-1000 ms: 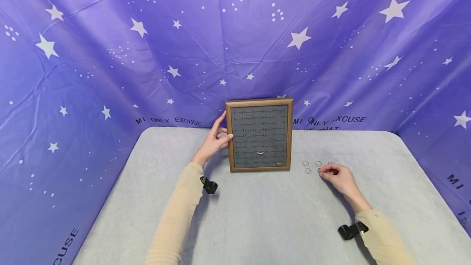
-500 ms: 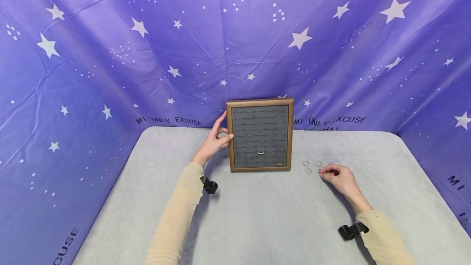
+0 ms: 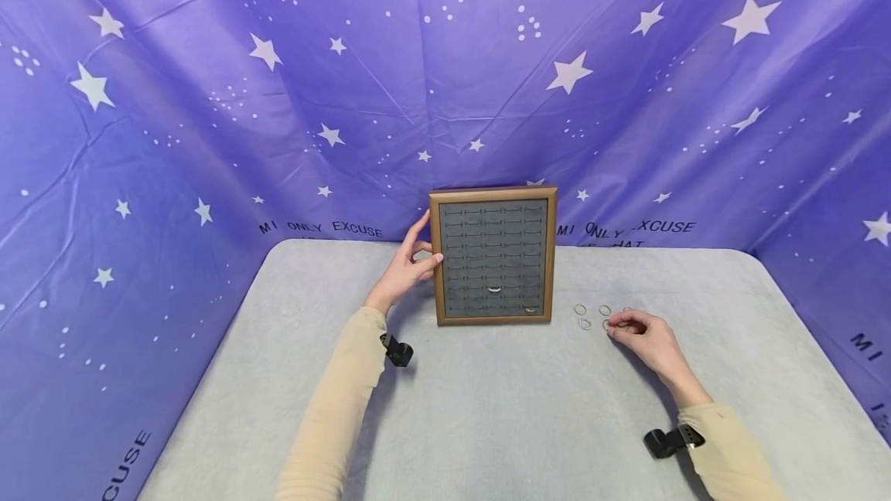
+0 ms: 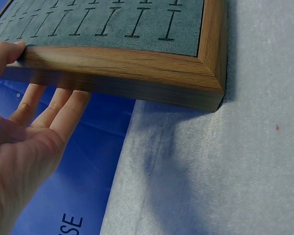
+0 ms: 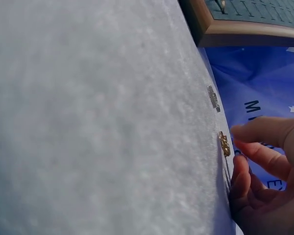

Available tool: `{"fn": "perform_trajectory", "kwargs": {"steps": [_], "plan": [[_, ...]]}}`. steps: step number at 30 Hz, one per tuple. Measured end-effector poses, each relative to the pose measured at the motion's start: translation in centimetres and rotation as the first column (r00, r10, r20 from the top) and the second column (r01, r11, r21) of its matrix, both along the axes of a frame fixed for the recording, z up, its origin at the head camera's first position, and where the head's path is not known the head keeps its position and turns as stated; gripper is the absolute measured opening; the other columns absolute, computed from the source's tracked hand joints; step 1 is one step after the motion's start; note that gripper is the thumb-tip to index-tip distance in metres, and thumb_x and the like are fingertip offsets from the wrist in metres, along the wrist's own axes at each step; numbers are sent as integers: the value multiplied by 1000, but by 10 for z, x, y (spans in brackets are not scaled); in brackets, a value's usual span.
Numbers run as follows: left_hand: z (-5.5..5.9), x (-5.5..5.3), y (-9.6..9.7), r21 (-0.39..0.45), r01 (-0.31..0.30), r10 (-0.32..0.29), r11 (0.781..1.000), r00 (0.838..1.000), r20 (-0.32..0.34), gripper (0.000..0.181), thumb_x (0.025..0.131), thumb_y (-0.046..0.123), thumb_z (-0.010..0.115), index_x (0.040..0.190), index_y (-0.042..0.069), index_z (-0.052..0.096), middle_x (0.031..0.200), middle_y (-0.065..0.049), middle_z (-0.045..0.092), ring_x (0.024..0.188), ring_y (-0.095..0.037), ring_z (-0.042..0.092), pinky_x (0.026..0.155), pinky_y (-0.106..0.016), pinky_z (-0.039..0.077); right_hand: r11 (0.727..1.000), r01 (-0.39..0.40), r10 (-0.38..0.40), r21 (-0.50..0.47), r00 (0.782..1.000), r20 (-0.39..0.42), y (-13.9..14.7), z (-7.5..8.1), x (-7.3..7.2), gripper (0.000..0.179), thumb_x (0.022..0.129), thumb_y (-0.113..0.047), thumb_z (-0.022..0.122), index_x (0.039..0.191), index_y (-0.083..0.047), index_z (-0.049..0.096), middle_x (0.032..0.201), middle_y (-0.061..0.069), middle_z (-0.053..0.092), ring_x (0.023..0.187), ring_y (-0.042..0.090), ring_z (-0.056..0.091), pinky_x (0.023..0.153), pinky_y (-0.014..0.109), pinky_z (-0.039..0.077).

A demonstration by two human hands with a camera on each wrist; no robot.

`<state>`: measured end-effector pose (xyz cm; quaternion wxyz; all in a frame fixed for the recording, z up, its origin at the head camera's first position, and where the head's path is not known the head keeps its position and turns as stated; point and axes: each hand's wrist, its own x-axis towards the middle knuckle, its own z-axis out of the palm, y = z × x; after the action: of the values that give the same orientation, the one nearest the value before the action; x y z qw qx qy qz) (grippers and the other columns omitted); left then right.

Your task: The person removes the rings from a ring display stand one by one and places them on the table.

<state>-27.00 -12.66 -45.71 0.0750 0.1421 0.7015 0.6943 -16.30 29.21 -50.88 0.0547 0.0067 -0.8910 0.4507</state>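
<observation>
A wood-framed ring display board (image 3: 496,261) with rows of dark slots stands upright at the back of the table. My left hand (image 3: 407,267) grips its left side, thumb on the front and several fingers behind, as the left wrist view (image 4: 34,122) also shows. Two rings sit in the board, a silver one (image 3: 494,290) and another (image 3: 530,309) at the lower right. On the table my right hand (image 3: 647,339) pinches at a ring with curled fingertips; their contact is partly hidden. A gold ring (image 5: 224,143) shows right beside those fingertips in the right wrist view.
Several loose rings lie right of the board, among them a silver ring (image 3: 585,324) and two gold-toned rings (image 3: 581,309) (image 3: 605,310). Behind the grey table (image 3: 487,408) hangs a purple star-patterned curtain (image 3: 390,83). Each wrist carries a black camera (image 3: 398,350).
Little differs. The whole head view has shifted slightly. My left hand keeps its grip on the board, and my right hand stays low at the rings.
</observation>
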Motion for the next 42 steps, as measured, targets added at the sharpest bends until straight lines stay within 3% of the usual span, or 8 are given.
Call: {"fn": "perform_trajectory", "kwargs": {"steps": [10, 13, 15, 20, 22, 28, 42], "plan": [[2, 1, 0, -9, 10, -10, 1000, 1000, 11, 81, 94, 4, 62, 154, 40, 19, 108, -11, 46, 75, -15, 57, 80, -47, 51, 983, -41, 46, -180, 999, 24, -5, 14, 0, 38, 85, -4, 72, 117, 11, 57, 97, 20, 65, 65, 12, 62, 49, 29, 51], [2, 0, 0, 3, 18, -18, 1000, 1000, 25, 82, 94, 3, 61, 155, 37, 17, 107, -11, 46, 75, -16, 57, 80, -49, 51, 981, -65, 66, -181, 998, -4, -9, 20, -1, 38, 85, -3, 71, 117, 11, 58, 98, 21, 64, 69, 8, 63, 54, 26, 51], [9, 4, 1, 5, 22, -22, 1000, 999, 24, 82, 94, 1, 61, 156, 33, 17, 106, -11, 46, 74, -16, 56, 80, -48, 51, 982, -84, 82, -171, 996, -22, -13, 22, -1, 37, 85, -3, 71, 117, 11, 58, 100, 25, 63, 73, 5, 62, 59, 22, 51], [9, 5, 1, 3, 7, -7, 1000, 1000, 7, 82, 93, 1, 62, 154, 36, 21, 106, -12, 47, 71, -13, 56, 74, -41, 54, 981, -139, 134, -133, 990, -48, -20, 26, -4, 36, 85, 3, 69, 118, 14, 58, 103, 28, 62, 77, 4, 61, 67, 18, 50], [1, 1, 1, 8, -2, 2, 1000, 1000, 8, 82, 93, 1, 62, 153, 40, 22, 107, -11, 47, 70, -12, 56, 72, -38, 54, 979, -159, 153, -131, 987, -57, -24, 27, -4, 37, 85, 5, 69, 118, 14, 58, 103, 28, 63, 78, 5, 61, 68, 19, 50], [0, 1, 1, 11, 0, 0, 1000, 1000, 7, 82, 93, 1, 62, 153, 39, 22, 106, -12, 48, 69, -11, 56, 70, -35, 54, 957, -223, 217, -187, 975, -52, -37, 29, -1, 39, 83, 6, 70, 119, 14, 57, 106, 31, 62, 78, 7, 63, 66, 23, 53], [0, 1, 1, -1, -1, 1, 1000, 1000, -10, 81, 93, 1, 62, 153, 38, 22, 106, -13, 48, 70, -14, 56, 74, -44, 54, 921, -310, 297, -237, 951, -91, -82, 28, -5, 36, 82, 7, 69, 117, 12, 60, 100, 28, 66, 80, 21, 66, 68, 22, 53]]}}
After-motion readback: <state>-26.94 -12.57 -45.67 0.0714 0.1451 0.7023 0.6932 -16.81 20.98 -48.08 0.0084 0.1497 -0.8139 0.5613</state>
